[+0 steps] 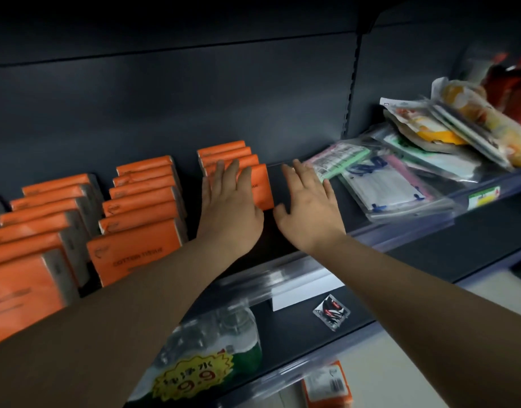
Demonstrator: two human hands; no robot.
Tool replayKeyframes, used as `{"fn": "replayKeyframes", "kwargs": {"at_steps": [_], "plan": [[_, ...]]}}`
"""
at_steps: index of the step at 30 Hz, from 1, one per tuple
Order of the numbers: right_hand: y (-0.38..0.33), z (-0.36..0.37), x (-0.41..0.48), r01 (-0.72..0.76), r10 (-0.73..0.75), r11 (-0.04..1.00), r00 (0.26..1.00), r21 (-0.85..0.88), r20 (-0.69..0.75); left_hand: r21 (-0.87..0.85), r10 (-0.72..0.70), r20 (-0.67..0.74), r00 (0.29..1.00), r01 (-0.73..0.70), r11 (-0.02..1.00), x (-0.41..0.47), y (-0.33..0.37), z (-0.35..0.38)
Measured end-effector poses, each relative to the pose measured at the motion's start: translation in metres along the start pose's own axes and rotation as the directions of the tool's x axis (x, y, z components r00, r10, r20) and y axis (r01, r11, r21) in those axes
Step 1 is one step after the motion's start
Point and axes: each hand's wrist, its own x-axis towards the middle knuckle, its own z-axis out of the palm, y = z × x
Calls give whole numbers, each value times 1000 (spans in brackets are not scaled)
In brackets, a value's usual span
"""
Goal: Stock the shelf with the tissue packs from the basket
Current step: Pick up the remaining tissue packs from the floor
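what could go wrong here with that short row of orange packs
1. The left hand lies flat against the front tissue pack of the short row. The packs stand on edge, so they might tip forward once released.
2. The right hand is spread close to the loose clear bags. A sideways sweep could shove them.

Tissue packs (pixel 141 207) on shelf (pixel 346 210) left, pouches (pixel 394 187) right, bottles (pixel 212 348) below

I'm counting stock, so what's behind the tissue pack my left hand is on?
Three more orange packs stand behind that pack, then the dark back panel. Only their top edges show; the left hand and that pack cover the rest.
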Motion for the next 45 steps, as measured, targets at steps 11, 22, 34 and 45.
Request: {"fn": "replayKeyframes", "kwargs": {"at_steps": [11, 22, 34, 45], "plan": [[26, -9, -75, 10, -7, 997, 999, -76, 40, 139, 203, 68, 977, -211, 968, -53, 23, 12], [83, 5, -174, 18, 0, 986, 995, -165, 104, 126, 306, 148, 940, -325, 937, -123, 40, 54], [154, 65, -276, -94, 211, 957, 875, -274, 437, 41, 395, 400, 827, -446, 894, -201, 27, 124], [189, 130, -322, -87, 243, 958, 749, -272, 617, -125, 287, 607, 741, -268, 955, -261, 18, 210]]}}
